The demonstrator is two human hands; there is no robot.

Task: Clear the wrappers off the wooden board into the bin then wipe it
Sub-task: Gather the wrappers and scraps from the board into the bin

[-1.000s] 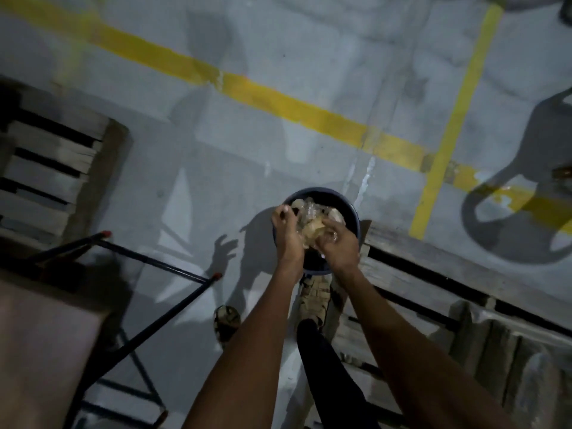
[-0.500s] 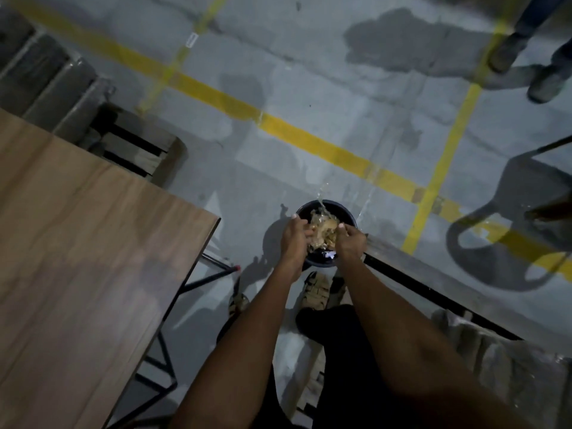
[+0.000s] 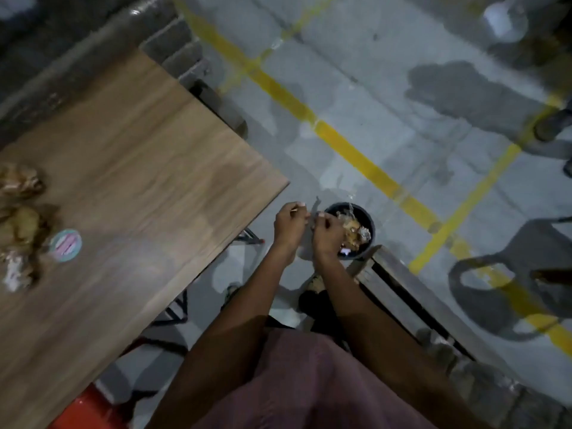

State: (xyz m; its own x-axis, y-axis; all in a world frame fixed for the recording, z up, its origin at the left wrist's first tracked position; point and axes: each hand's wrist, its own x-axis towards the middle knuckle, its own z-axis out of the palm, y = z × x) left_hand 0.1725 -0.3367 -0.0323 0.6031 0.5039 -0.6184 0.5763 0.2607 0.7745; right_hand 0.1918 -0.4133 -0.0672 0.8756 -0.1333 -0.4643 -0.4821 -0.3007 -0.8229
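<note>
The black bin [image 3: 369, 218] stands on the floor to the right of the wooden board [image 3: 130, 168] and holds crumpled wrappers [image 3: 356, 233]. My left hand [image 3: 289, 226] hovers just left of the bin with its fingers curled and nothing visible in them. My right hand [image 3: 327, 235] is at the bin's left rim, fingers curled; the blur hides whether it holds a wrapper. More crumpled wrappers [image 3: 18, 212] lie at the board's left edge, next to a round pale lid [image 3: 65, 245].
A wooden pallet [image 3: 399, 292] lies on the floor right of the bin, close to my feet. Yellow lines [image 3: 356, 153] cross the grey floor. The board's black metal legs [image 3: 173, 314] stand below it. Another person's shoe [image 3: 551, 125] is at far right.
Both hands have lifted off the wrappers in the bin and drawn left. The view has swung left, so more of the board and the wrappers on it show.
</note>
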